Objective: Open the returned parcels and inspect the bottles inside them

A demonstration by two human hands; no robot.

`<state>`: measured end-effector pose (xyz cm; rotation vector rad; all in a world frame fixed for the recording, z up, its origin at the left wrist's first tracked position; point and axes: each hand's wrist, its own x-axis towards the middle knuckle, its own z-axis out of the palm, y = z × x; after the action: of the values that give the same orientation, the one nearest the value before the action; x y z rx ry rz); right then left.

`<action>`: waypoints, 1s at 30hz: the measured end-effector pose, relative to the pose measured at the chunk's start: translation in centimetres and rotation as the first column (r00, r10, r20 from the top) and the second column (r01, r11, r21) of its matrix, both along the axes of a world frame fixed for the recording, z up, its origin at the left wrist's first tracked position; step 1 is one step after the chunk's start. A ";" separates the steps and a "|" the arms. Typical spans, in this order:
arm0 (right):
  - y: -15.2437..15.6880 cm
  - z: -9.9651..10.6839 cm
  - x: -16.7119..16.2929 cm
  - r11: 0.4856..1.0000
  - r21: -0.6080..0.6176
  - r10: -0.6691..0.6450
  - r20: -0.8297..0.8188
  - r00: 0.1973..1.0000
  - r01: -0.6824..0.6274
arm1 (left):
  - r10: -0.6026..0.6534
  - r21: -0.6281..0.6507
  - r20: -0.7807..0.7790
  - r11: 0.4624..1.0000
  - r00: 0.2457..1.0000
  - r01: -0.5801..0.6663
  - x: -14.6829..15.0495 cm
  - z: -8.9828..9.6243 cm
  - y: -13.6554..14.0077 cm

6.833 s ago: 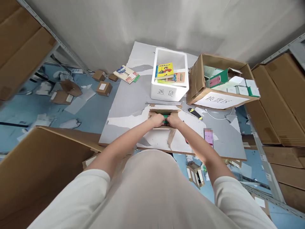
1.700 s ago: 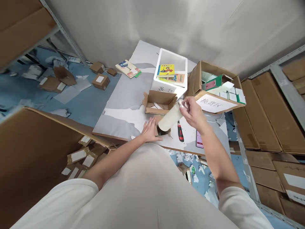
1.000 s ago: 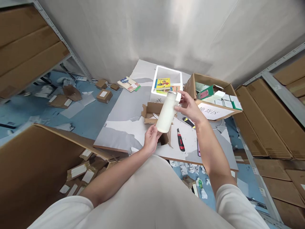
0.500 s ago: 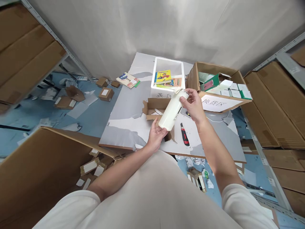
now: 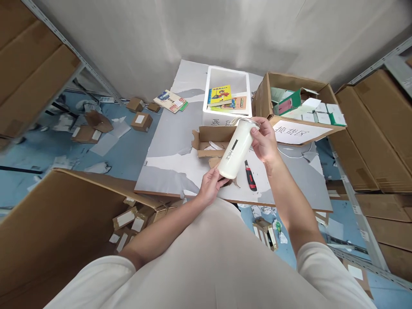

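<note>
Between my two hands a cream-coloured insulated bottle (image 5: 237, 150) with dark lettering is held tilted, its silver-rimmed lid and strap loop up to the right. My left hand (image 5: 210, 185) grips its bottom end from below. Near the lid, my right hand (image 5: 264, 139) is closed around the top from the right. Partly behind the bottle lies an opened small cardboard box (image 5: 206, 153) with white scraps inside. A red and black utility knife (image 5: 250, 177) lies on the table to the right of the bottle.
On the grey table (image 5: 167, 150) stand a white foam box (image 5: 210, 118) with books and a labelled carton (image 5: 267, 94) of small boxes. Booklets (image 5: 170, 101) lie at the back left. A large carton (image 5: 64, 223) of parcels is at lower left; shelves (image 5: 370, 141) flank the right.
The bottle has been turned about its long axis, so its lettering now faces me more fully. Both hands still hold it, and the view has shifted slightly.
</note>
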<state>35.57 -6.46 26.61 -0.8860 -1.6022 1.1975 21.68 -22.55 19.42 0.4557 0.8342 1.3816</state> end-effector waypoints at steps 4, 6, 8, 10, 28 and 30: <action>0.3 -0.9 0.3 0.997 0.032 -0.068 0.006 0.998 0.068 | 0.052 -0.012 -0.108 0.999 0.993 -0.053 -0.2 -0.4 -0.2; 0.3 -0.7 0.6 0.997 0.048 -0.062 0.008 0.998 0.061 | 0.028 -0.023 -0.062 0.999 0.998 -0.030 -0.3 -0.5 -0.5; 0.1 -0.2 0.9 0.996 0.082 -0.046 0.034 0.998 0.043 | -0.024 -0.025 0.029 0.999 0.999 0.025 -0.5 -0.6 -0.8; -0.2 0.4 1.0 0.991 0.126 -0.051 0.087 0.995 0.040 | -0.056 -0.037 0.090 0.998 0.994 0.060 -0.7 -0.6 -1.2; -2.1 1.8 1.7 0.998 0.032 0.053 -0.081 0.995 -0.051 | -0.055 -0.024 0.064 0.998 0.996 0.057 -1.5 0.3 -0.8; -2.4 2.2 1.9 0.995 -0.006 0.097 -0.086 0.992 -0.098 | -0.121 -0.058 0.107 0.990 0.987 0.128 -1.5 0.4 -0.9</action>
<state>37.46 -8.86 28.79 -0.7599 -1.5871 1.2949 20.15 -23.47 19.80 0.3769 0.7517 1.2483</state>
